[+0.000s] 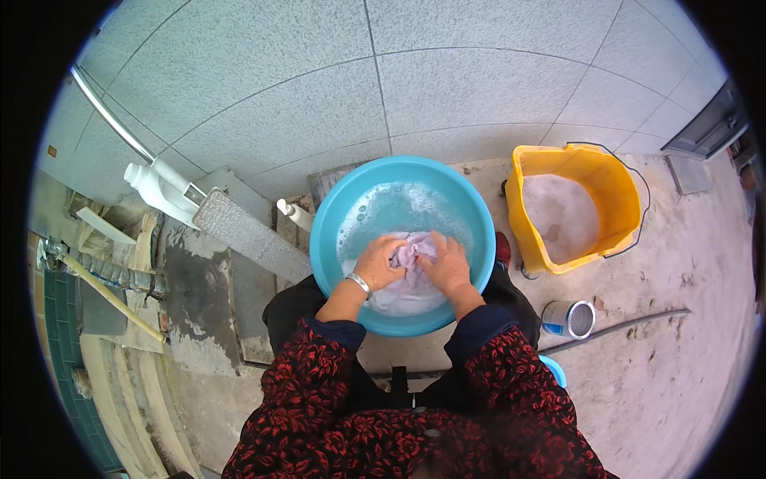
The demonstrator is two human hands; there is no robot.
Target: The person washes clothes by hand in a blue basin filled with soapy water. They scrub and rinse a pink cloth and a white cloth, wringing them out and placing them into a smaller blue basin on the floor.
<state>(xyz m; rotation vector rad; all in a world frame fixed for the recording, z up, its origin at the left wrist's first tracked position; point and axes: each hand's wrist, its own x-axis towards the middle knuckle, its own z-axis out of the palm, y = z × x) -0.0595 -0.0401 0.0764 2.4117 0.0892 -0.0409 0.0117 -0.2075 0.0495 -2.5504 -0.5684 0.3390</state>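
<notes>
A round blue basin [325, 263] stands in front of me, holding soapy water with white foam. Bunched pale lilac cloth [412, 254] lies in its near half, partly under the water. My left hand [380, 261], with a silver bracelet at the wrist, grips the cloth from its left side. On the cloth's right side my right hand [448, 265] has its fingers curled into the fabric. Both hands are close together, and their fingertips are partly hidden in the folds.
A yellow bucket [523, 231] with a dark handle holds foamy water at right. Below it lie a metal can [570, 319] and a dark hose [630, 325]. Left of the basin are a white pump bottle [297, 215], a grey slab [247, 235] and a white jug [155, 190]. A tiled wall [447, 88] rises behind.
</notes>
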